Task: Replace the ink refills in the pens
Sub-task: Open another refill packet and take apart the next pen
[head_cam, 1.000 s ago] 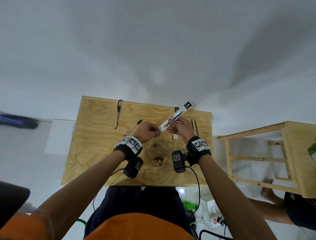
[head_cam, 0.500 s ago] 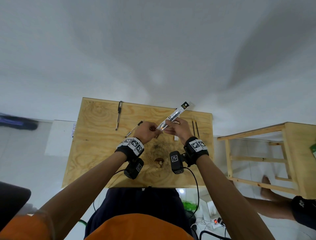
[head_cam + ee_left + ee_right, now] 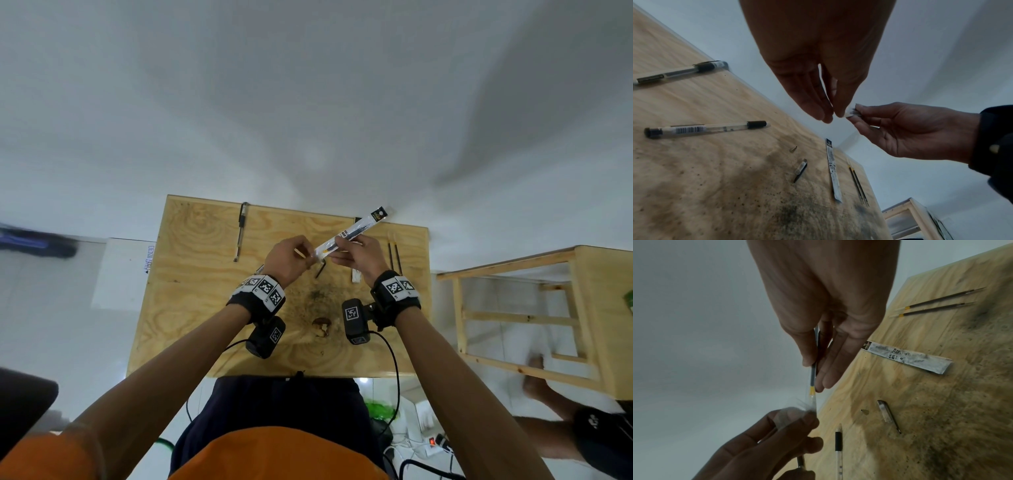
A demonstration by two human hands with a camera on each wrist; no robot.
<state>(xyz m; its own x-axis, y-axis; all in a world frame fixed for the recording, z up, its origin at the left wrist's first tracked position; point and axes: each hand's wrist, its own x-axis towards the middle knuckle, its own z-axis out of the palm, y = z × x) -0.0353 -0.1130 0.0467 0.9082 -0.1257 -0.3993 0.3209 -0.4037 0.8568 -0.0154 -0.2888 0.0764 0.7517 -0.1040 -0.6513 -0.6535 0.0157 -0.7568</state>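
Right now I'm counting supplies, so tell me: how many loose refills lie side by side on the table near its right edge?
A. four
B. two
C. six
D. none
B: two thin dark refills with yellow bands lie parallel on the table, beyond the flat wrapper; the head view shows the same pair.

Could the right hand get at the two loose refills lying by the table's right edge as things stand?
Probably not right away. The path to the two loose refills looks free, with bare table between, but the right hand grips the packaged refill that the left hand is tearing open, so it must let go first.
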